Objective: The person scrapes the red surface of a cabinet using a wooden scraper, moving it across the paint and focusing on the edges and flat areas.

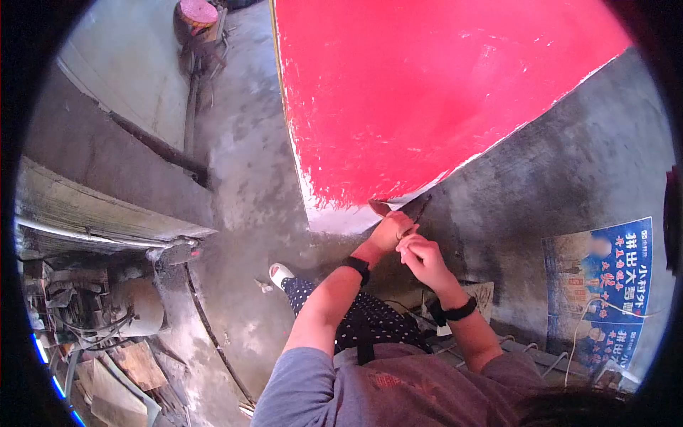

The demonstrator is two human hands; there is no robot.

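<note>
A large board with a bright red face (pixel 427 99) spreads across the upper middle. Its lower corner is streaked and shows a white border. My left hand (pixel 388 232) is closed at that corner, and a brown, flat-ended tool (pixel 379 207) sticks out beyond its fingers against the white edge. Just right of it, my right hand (pixel 421 255) is closed too, its fingertips meeting the left hand. I cannot tell what the right fingers hold. A thin dark strip (pixel 423 207) shows beyond the hands, beside the board's edge.
Grey concrete floor (pixel 245 164) surrounds the board. At right lies a blue printed poster (pixel 599 292) with a pale cord across it. Boards and scraps (pixel 131 366) are piled at lower left. A pink-topped stool (pixel 198 12) stands far left, and metal bars (pixel 530 349) are near my right elbow.
</note>
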